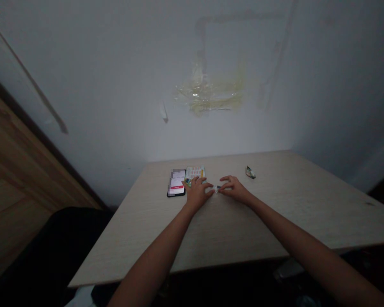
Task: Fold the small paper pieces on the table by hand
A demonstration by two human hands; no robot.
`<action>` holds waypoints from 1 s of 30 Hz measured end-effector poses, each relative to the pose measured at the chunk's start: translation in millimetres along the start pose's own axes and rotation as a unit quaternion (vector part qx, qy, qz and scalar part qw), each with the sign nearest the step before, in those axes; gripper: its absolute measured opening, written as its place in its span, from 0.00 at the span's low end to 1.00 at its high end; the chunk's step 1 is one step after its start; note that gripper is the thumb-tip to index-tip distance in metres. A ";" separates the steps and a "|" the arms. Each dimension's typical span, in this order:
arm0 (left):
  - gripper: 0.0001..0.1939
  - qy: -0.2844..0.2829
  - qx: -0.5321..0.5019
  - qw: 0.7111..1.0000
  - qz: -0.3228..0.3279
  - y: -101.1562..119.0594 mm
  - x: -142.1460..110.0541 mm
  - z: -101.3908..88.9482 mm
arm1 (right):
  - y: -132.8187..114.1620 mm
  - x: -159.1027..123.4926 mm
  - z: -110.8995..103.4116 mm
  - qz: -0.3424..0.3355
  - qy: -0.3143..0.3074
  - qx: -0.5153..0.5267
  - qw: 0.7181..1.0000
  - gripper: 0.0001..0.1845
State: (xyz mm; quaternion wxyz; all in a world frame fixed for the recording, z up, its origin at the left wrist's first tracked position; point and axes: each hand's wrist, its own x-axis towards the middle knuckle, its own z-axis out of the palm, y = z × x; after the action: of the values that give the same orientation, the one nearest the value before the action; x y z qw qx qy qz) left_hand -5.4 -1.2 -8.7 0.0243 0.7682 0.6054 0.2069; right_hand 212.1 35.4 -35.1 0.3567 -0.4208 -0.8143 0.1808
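Over the middle of the table, my left hand (197, 192) and my right hand (236, 190) come together at a small whitish piece (215, 189) with a darker end, too small to name. The thumb and index finger of my left hand close at its left side, while the other fingers spread over the lower part of a printed leaflet (195, 171). From the right, my right thumb and index finger pinch the piece, with the remaining fingers raised and curved. What lies right under the fingertips is partly hidden.
A phone (178, 182) with its screen lit lies left of the leaflet. Toward the back right of the pale wooden table (141, 226) is a crumpled wrapper (250, 172). Behind the table rises a wall (121, 98) with yellowed tape (214, 100). A dark chair-like shape (67, 238) stands at left.
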 end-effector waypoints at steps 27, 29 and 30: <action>0.10 0.030 0.028 0.999 0.029 8.5 -4.8 -6.1 | -1.1 1.4 1.0 0.016 0.038 -0.022 0.999 0.07; 0.08 0.030 0.024 0.999 0.029 8.0 -4.2 -6.6 | -1.9 1.4 -0.4 0.015 0.038 -0.026 0.999 0.06; 0.08 0.031 0.021 0.999 0.029 7.4 -3.8 -6.6 | -2.4 1.4 -0.6 0.013 0.038 -0.030 0.999 0.06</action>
State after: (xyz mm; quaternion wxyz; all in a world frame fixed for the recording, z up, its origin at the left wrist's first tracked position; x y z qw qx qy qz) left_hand -1.6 -8.2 -1.6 -0.0171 0.7789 0.5877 0.2184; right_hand 210.7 35.1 -32.6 0.3725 -0.4488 -0.7993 0.1447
